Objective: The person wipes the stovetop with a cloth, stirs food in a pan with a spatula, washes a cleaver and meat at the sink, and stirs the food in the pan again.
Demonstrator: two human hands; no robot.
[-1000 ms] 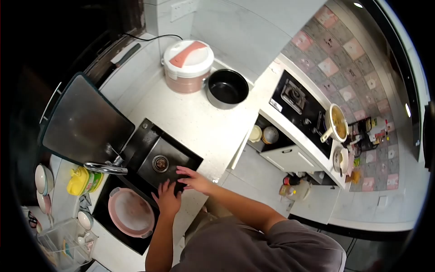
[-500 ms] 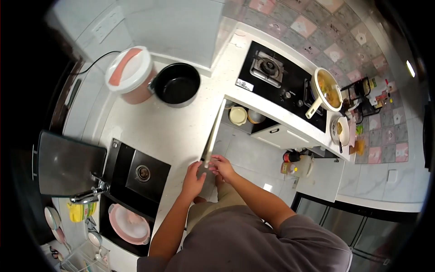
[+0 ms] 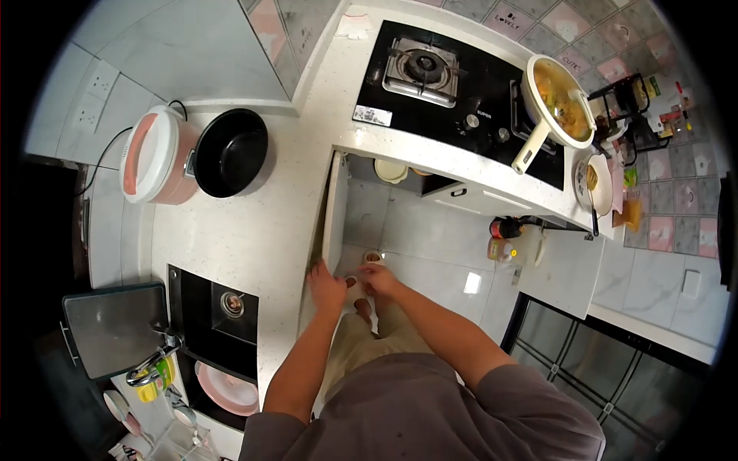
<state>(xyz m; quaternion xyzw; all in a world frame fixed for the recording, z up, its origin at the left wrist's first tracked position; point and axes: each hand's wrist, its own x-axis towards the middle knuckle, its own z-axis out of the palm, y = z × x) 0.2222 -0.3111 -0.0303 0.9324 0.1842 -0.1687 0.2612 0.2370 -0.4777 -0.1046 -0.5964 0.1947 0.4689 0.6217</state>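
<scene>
A white cabinet door (image 3: 335, 219) stands ajar below the counter's front edge, with a dark gap behind it. My left hand (image 3: 328, 289) is at the near end of this door, fingers stretched forward and apart; whether they press on the door or the cabinet front I cannot tell. My right hand (image 3: 379, 280) hovers just right of it over the floor, slightly blurred, with fingers loosely extended and nothing visible in them. Inside the open cabinet beneath the stove, a cream pot (image 3: 390, 170) shows.
A black inner pot (image 3: 231, 154) and a pink rice cooker (image 3: 160, 157) stand on the counter (image 3: 284, 184). A pan of food (image 3: 561, 104) sits on the gas stove (image 3: 469, 92). The sink (image 3: 211, 323) is at left, bottles (image 3: 501, 238) at right.
My view has shifted, so the counter and stove appear further left. My right hand has come away from the door's end, while my left hand stays by it. The door shows more of its face.
</scene>
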